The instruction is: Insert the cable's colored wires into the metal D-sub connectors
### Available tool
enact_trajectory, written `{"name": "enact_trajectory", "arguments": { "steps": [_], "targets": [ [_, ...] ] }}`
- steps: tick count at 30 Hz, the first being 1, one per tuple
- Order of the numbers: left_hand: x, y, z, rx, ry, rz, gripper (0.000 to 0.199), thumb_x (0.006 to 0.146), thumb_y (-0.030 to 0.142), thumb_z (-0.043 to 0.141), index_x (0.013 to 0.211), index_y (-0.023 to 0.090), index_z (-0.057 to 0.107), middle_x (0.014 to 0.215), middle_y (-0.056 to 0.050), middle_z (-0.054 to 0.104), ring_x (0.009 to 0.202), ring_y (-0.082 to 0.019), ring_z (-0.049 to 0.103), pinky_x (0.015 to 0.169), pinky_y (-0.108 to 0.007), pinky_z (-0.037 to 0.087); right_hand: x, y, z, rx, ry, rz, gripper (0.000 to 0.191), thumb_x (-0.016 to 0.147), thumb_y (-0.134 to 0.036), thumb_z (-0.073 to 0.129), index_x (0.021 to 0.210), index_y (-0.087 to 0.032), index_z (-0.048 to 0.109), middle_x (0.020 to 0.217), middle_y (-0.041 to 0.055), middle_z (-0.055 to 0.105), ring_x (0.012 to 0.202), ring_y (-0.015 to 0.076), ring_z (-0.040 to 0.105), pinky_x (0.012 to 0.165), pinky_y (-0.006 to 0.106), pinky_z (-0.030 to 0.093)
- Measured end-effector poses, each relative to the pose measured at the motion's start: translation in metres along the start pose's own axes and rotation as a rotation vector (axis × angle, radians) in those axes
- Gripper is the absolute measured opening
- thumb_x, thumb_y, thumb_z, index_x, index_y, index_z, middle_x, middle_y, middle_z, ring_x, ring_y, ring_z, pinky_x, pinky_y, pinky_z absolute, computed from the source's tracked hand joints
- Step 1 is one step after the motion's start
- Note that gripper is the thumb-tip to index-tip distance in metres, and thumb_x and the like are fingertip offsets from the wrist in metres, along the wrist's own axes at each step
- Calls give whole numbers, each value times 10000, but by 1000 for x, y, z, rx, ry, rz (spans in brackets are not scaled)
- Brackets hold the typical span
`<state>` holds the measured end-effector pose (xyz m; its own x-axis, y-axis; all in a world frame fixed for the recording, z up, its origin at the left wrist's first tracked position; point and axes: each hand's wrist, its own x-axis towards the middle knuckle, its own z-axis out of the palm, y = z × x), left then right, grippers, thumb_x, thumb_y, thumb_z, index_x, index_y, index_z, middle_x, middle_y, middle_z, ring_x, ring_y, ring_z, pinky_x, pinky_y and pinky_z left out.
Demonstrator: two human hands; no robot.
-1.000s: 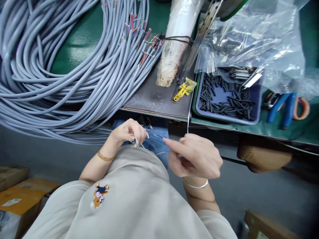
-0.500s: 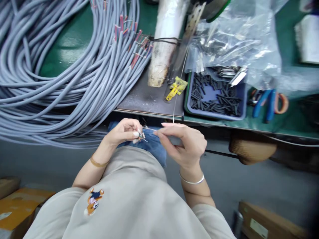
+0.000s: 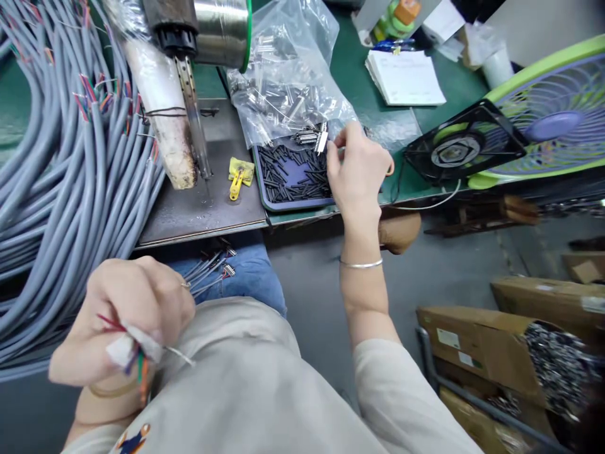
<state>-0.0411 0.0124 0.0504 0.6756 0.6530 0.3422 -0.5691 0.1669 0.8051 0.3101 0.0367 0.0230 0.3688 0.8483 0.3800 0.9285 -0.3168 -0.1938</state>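
My left hand, at the lower left, is closed around a cable end. Red, blue, green and orange wires fan out of it beside a bare whitish strand. Over the right side of a purple tray reaches my right hand, its thumb and fingers bent together. Whatever lies between those fingertips is hidden. Short black tubes fill the tray, and metal connectors rest at its back edge, close to my right thumb. Finished-looking grey cables with connectors lie across my lap.
Grey cables are heaped on the left. A soldering iron, solder spool and yellow clip occupy the bench's middle. Behind the tray sits a plastic bag. Fans and cardboard boxes are right.
The view has turned right. My hands have parted: the right has left the thin wire near my lap for the tray, while the left, still gripping the wires, has moved left and nearer the camera.
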Motion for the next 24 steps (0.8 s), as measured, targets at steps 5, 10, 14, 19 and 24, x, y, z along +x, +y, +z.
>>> {"name": "enact_trajectory", "arguments": {
  "steps": [5, 10, 14, 19, 24],
  "targets": [
    [10, -6, -4, -161, 141, -33, 296, 925, 354, 688, 709, 227, 530, 437, 104, 331, 280, -43, 103, 254, -232, 159, 29, -3, 27, -37, -105, 49, 83, 975, -212, 589, 909, -247, 552, 1074, 92, 686, 915, 225, 591, 895, 413, 429],
    [1, -18, -7, -218, 490, -113, 204, 817, 261, 770, 715, 207, 603, 489, 91, 393, 351, -49, 123, 316, -221, 143, 28, 0, 25, 158, -58, 35, 206, 926, -314, 635, 761, -345, 516, 964, 29, 690, 923, 247, 544, 920, 455, 438],
    [-2, -24, -4, -152, 636, -168, 185, 772, 234, 799, 715, 188, 630, 532, 69, 505, 370, -40, 291, 364, -169, 265, 4, -11, -3, 390, 15, -12, 214, 892, -336, 643, 723, -394, 526, 908, -3, 692, 861, 276, 603, 852, 492, 506],
    [4, -31, -1, 12, 701, -292, 234, 682, 212, 863, 676, 166, 634, 565, 40, 576, 397, -35, 388, 381, -147, 277, -56, -43, -46, 977, -125, -83, 195, 891, -301, 741, 781, -285, 580, 966, 6, 670, 770, 182, 727, 626, 345, 590],
    [7, -39, 0, 110, 655, -362, 220, 699, 248, 880, 675, 149, 684, 566, 20, 568, 415, -30, 368, 357, -146, 203, -100, -74, -40, 1411, -508, -67, 201, 905, -310, 759, 823, -227, 595, 1008, 18, 716, 631, 109, 684, 492, 239, 562]
  ]
}}
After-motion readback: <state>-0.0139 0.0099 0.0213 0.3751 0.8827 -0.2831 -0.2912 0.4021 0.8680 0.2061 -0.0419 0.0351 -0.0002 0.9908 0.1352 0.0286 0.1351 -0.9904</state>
